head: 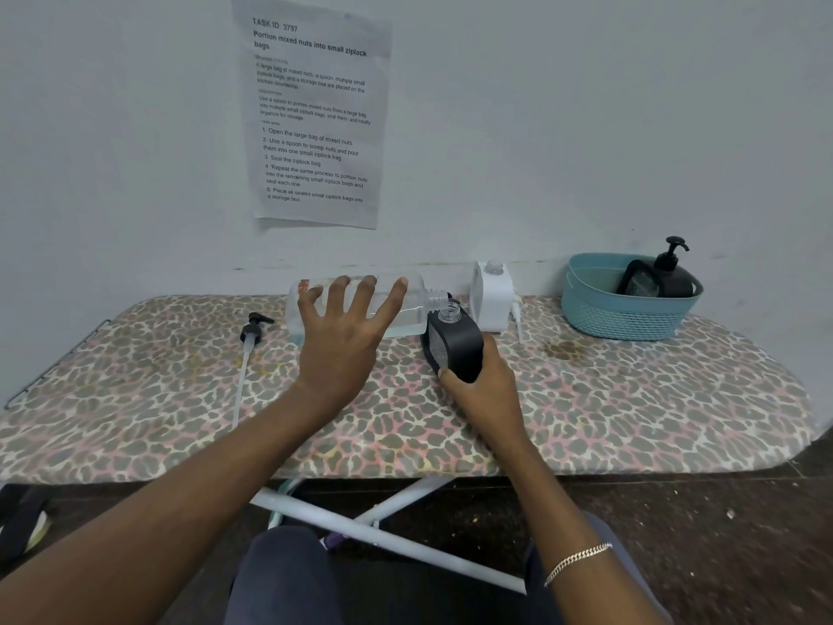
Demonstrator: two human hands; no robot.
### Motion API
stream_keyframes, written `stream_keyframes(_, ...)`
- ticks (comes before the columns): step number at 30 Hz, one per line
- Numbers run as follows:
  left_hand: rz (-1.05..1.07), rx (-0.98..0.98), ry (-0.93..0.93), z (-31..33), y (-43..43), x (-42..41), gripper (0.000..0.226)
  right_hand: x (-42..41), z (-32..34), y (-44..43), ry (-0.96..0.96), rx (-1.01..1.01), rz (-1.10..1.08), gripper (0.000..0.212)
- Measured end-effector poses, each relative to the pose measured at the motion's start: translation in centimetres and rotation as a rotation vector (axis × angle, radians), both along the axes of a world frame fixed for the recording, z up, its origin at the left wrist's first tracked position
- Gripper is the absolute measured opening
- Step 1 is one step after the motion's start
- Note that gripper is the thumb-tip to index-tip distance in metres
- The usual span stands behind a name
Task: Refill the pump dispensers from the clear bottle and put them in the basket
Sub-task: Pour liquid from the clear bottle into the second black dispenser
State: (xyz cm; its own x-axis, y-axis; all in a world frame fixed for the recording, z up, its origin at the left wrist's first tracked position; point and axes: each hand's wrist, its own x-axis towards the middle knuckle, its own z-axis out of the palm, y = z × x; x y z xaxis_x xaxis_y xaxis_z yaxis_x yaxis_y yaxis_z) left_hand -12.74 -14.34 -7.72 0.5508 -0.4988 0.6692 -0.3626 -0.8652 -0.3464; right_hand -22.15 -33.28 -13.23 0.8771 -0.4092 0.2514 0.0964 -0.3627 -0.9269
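Observation:
The clear bottle (408, 309) is tipped on its side above the board, its open neck over the mouth of a black dispenser (455, 340). My left hand (347, 327) is wrapped over the clear bottle, fingers spread across its top. My right hand (482, 390) grips the black dispenser low down and tilts it toward the bottle. The dispenser's black pump head (253, 331) with its long tube lies on the board to the left. A white dispenser (491, 295) without its pump stands behind. A teal basket (626, 318) at the right holds another black dispenser (671, 277) with its pump on.
Everything rests on an ironing board (180, 399) with a leopard-print cover, set against a white wall. A printed sheet (315, 110) hangs on the wall. A white pump tube (518, 318) lies beside the white dispenser. The board's metal legs (383, 530) cross below, above my knees.

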Motion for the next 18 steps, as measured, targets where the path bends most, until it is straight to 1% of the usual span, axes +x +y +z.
stream_keyframes(18,-0.002,0.012,-0.021,0.17,-0.02,-0.02,0.084,0.04,0.01,-0.06,0.001,-0.021,-0.008,0.053)
